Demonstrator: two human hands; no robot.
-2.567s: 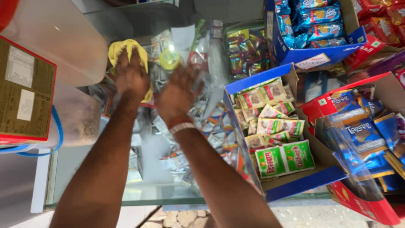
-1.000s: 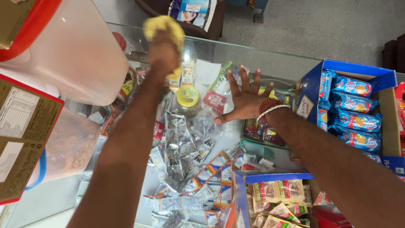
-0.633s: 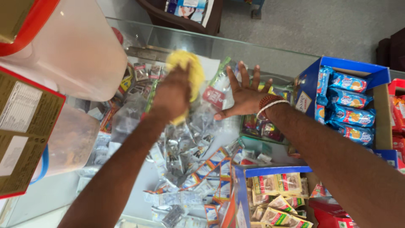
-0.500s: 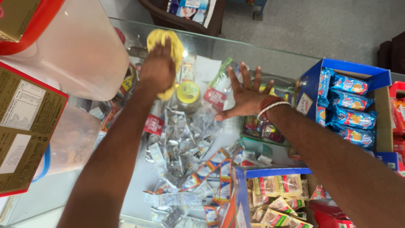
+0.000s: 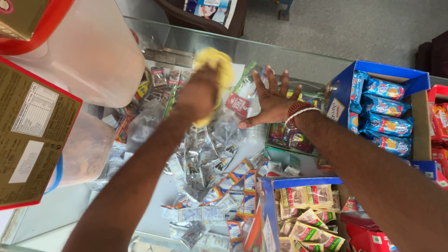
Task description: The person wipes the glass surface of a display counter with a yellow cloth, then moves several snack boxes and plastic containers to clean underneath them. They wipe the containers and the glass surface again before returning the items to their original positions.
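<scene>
My left hand (image 5: pixel 198 95) presses a yellow cloth (image 5: pixel 218 74) flat against the glass counter top (image 5: pixel 280 53), near its far middle; the hand is blurred. My right hand (image 5: pixel 270 100) lies flat on the glass just to the right, fingers spread, with a beaded band at the wrist. Under the glass lie several small sachets and packets (image 5: pixel 210 172).
A large clear plastic jar with a red lid (image 5: pixel 88 51) and a brown printed box (image 5: pixel 32 135) stand at the left. Blue cardboard boxes of biscuit packs (image 5: pixel 382 112) and snack packets (image 5: pixel 303 214) stand at the right. Grey floor lies beyond the counter.
My left hand with the yellow cloth has swept back and forth across the glass, now lower and to the right of half a second ago. My right hand stays flat in place.
</scene>
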